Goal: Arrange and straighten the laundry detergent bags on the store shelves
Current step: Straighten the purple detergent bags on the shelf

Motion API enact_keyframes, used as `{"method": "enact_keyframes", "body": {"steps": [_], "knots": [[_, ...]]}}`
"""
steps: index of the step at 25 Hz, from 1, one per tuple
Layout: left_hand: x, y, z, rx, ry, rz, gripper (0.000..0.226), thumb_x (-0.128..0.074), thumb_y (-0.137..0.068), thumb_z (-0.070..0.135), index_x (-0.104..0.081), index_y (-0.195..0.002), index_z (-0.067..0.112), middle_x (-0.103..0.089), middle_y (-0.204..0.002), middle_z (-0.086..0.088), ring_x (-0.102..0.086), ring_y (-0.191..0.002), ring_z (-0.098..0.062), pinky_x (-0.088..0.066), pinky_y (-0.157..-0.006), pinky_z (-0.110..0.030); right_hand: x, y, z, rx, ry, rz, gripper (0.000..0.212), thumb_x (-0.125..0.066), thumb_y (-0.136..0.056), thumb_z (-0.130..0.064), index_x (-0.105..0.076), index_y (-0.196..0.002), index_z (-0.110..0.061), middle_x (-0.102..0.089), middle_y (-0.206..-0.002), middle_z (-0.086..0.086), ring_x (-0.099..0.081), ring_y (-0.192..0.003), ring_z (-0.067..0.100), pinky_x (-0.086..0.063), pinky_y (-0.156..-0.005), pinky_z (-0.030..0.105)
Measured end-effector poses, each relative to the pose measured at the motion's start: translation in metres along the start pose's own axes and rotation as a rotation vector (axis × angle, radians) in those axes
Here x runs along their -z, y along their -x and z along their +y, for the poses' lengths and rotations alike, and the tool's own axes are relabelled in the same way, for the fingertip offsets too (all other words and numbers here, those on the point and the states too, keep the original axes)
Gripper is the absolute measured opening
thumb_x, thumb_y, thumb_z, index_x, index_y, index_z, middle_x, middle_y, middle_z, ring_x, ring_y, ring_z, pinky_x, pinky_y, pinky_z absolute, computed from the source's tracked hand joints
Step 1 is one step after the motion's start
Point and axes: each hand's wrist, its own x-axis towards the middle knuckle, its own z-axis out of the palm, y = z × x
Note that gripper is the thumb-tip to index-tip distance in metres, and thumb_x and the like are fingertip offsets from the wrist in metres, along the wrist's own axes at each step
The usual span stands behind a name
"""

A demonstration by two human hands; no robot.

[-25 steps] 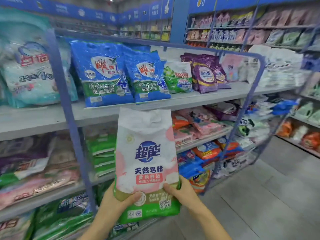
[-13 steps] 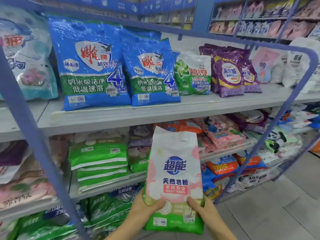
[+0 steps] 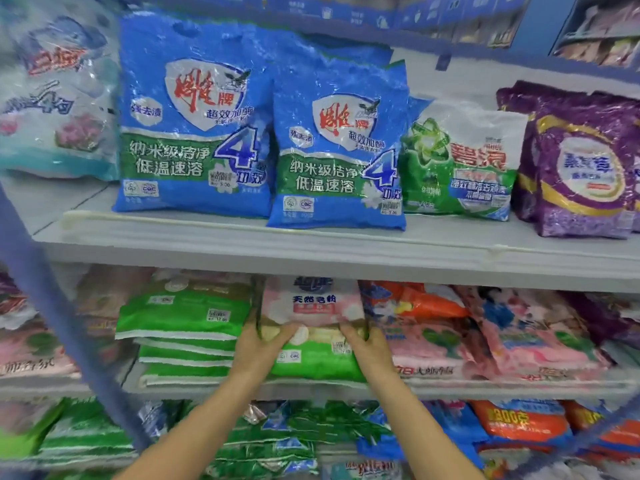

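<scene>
Pink-white-green detergent bag (image 3: 311, 327) is lying on the middle shelf (image 3: 485, 384), crinkly plastic pouch, soft and pillow-shaped, green band at its near end, top end going back under the upper shelf (image 3: 311, 247). It is sitting just right of a stack of flat green-and-white bags (image 3: 183, 337), touching or nearly touching them, and left of slumped pink floral bags (image 3: 485, 334) with an orange bag (image 3: 415, 303) lying behind those.

Left hand (image 3: 258, 344) is gripping the bag's near left edge, thumb on top, fingers curling around the side. Right hand (image 3: 367, 344) is gripping the near right edge the same way, thumb pressing the top face. Both forearms are reaching up from the near bottom, bare, angling inward toward the bag.

Upper shelf: two glossy blue bags standing upright, the big blue bag (image 3: 194, 126) on the left, the smaller blue bag (image 3: 339, 147) overlapping its right side. Right of those a green-white bag (image 3: 460, 164) is leaning, then a purple bag (image 3: 581, 168) standing. Far left, a pale teal bag (image 3: 55, 95), shiny film, blurred.

Lower shelf is holding rumpled green bags (image 3: 277, 434) and orange ones (image 3: 519, 420), all wrinkly. A blue metal upright (image 3: 52, 327) is crossing the left side, blurred.
</scene>
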Motion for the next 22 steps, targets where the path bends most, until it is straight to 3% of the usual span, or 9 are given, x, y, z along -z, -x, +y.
{"method": "enact_keyframes", "body": {"steps": [3, 5, 8, 11, 16, 17, 19, 20, 22], "knots": [[-0.011, -0.015, 0.005, -0.061, -0.005, 0.011, 0.069, -0.073, -0.074, 0.036, -0.038, -0.132, 0.022, -0.058, -0.101, 0.018, -0.052, -0.098, -0.012, -0.039, -0.101, -0.032, 0.0, -0.033, 0.005, 0.022, -0.064, -0.045, 0.05, -0.065, -0.084, -0.035, -0.038, -0.126, -0.027, -0.049, -0.104, -0.01, -0.047, -0.105, 0.013, -0.035, -0.089, 0.018], [-0.021, -0.017, -0.003, -0.133, -0.232, 0.079, 0.071, -0.069, -0.081, 0.037, -0.033, -0.139, 0.019, -0.056, -0.09, 0.016, -0.055, -0.085, -0.016, -0.045, -0.082, -0.026, -0.004, -0.044, 0.022, 0.086, 0.081, 0.0, 0.048, -0.064, -0.087, -0.024, -0.039, -0.127, -0.027, -0.052, -0.105, -0.006, -0.052, -0.109, 0.018, -0.037, -0.088, 0.021], [-0.034, -0.016, -0.02, -0.21, -0.821, 0.209, 0.062, -0.054, -0.09, 0.042, -0.033, -0.142, 0.018, -0.057, -0.116, -0.015, -0.065, -0.071, -0.03, -0.05, -0.061, -0.032, -0.015, -0.05, 0.04, 0.188, 0.338, 0.045, 0.054, -0.06, -0.088, -0.03, -0.039, -0.136, -0.018, -0.055, -0.123, 0.005, -0.053, -0.116, 0.022, -0.04, -0.09, 0.022], [-0.036, -0.03, -0.03, -0.283, -0.895, 0.207, 0.045, -0.05, -0.09, 0.045, -0.05, -0.129, 0.022, -0.041, -0.14, -0.019, -0.066, -0.07, -0.036, -0.052, -0.057, -0.035, -0.019, -0.05, 0.042, 0.203, 0.314, 0.093, 0.056, -0.059, -0.089, -0.03, -0.038, -0.139, -0.015, -0.053, -0.127, 0.006, -0.052, -0.116, 0.021, -0.037, -0.09, 0.019], [-0.029, -0.053, -0.04, -0.463, -1.155, 0.183, 0.047, -0.032, -0.095, 0.046, -0.067, -0.107, 0.017, -0.057, -0.125, -0.024, -0.068, -0.063, -0.035, -0.052, -0.038, -0.035, -0.03, -0.047, 0.043, 0.222, 0.414, 0.172, 0.054, -0.051, -0.093, -0.03, -0.032, -0.141, -0.012, -0.048, -0.127, 0.011, -0.053, -0.111, 0.027, -0.042, -0.083, 0.027], [-0.029, -0.054, -0.037, -0.487, -1.229, 0.235, 0.045, -0.037, -0.094, 0.044, -0.069, -0.104, 0.014, -0.058, -0.123, -0.026, -0.069, -0.074, -0.038, -0.056, -0.043, -0.039, -0.032, -0.048, 0.041, 0.218, 0.438, 0.149, 0.054, -0.048, -0.095, -0.031, -0.03, -0.142, -0.012, -0.045, -0.129, 0.013, -0.052, -0.112, 0.029, -0.043, -0.085, 0.03], [-0.038, -0.047, -0.031, -0.612, -1.265, 0.326, 0.041, -0.058, -0.084, 0.04, -0.067, -0.109, 0.009, -0.054, -0.128, -0.028, -0.06, -0.106, -0.046, -0.056, -0.077, -0.054, -0.026, -0.051, 0.038, 0.239, 0.443, 0.062, 0.045, -0.038, -0.099, -0.029, -0.033, -0.139, -0.011, -0.047, -0.128, 0.015, -0.052, -0.11, 0.03, -0.044, -0.085, 0.032], [-0.047, -0.037, -0.028, -0.675, -1.256, 0.306, 0.052, -0.06, -0.081, 0.046, -0.063, -0.117, 0.009, -0.051, -0.133, -0.026, -0.053, -0.116, -0.046, -0.047, -0.093, -0.057, -0.016, -0.055, 0.035, 0.277, 0.456, 0.052, 0.038, -0.034, -0.1, -0.026, -0.04, -0.134, -0.01, -0.054, -0.122, 0.014, -0.055, -0.102, 0.028, -0.045, -0.079, 0.029], [-0.067, -0.016, -0.022, -0.797, -1.256, 0.173, 0.07, -0.046, -0.08, 0.064, -0.054, -0.129, 0.015, -0.047, -0.139, -0.019, -0.045, -0.127, -0.041, -0.029, -0.106, -0.055, 0.01, -0.067, 0.033, 0.338, 0.567, 0.109, 0.029, -0.034, -0.1, -0.017, -0.054, -0.12, -0.01, -0.065, -0.105, 0.012, -0.06, -0.083, 0.024, -0.044, -0.066, 0.026]]}}
